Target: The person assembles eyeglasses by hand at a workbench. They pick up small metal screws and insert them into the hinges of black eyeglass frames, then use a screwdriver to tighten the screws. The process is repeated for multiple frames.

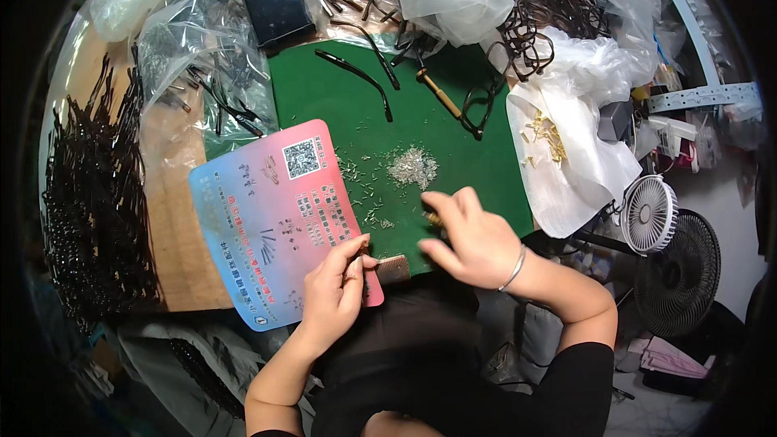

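Left hand [336,287]: fingertips pinched beside the brown block [393,269]; cannot tell what they hold. Right hand [479,244], blurred, curls round a yellowish piece [433,218], near of the silver bits [413,168]. Judgement: brace small work against the block. Clear bag [166,61], far left: dark temples [229,112]. White sheet [538,198], right: brass-coloured bits [550,139].

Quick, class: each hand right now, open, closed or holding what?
Left hand: fingers closed in a pinch; anything held is too small to tell.
Right hand: thumb and forefinger apart, blurred; whether it grips the small yellowish thing cannot be told.
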A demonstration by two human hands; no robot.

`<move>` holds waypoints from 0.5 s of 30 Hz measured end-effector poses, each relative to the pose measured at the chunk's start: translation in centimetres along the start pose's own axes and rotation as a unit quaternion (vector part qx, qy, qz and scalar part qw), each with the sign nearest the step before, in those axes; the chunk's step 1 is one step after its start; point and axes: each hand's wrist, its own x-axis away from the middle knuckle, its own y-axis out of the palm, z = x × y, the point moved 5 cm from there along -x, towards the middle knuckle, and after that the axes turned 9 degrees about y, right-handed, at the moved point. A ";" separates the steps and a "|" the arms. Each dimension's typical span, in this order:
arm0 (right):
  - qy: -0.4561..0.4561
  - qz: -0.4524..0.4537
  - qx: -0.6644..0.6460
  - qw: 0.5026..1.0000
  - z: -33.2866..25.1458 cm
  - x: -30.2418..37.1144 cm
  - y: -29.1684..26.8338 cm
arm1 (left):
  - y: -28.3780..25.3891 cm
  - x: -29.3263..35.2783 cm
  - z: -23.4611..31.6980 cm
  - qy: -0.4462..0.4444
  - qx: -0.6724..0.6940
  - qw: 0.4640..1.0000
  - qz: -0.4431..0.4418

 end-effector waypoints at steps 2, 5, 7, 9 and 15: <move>-0.002 0.004 -0.063 0.998 1.1 -0.4 -0.9 | 0.3 -0.1 -0.1 0.023 -0.013 1.000 -0.003; -0.019 -0.037 -0.067 0.997 0.8 -0.3 -0.5 | 0.4 -0.4 0.0 0.010 -0.012 1.000 -0.007; -0.022 0.060 0.007 0.998 0.4 -0.5 0.5 | 0.4 -0.5 0.0 0.012 -0.016 1.000 -0.010; -0.019 0.081 0.035 0.996 0.1 -0.4 0.5 | 0.5 -0.3 0.1 0.040 -0.033 0.999 -0.008; -0.025 0.102 0.071 0.992 -0.3 -1.0 0.9 | 0.6 -0.6 0.0 0.035 -0.039 0.999 -0.005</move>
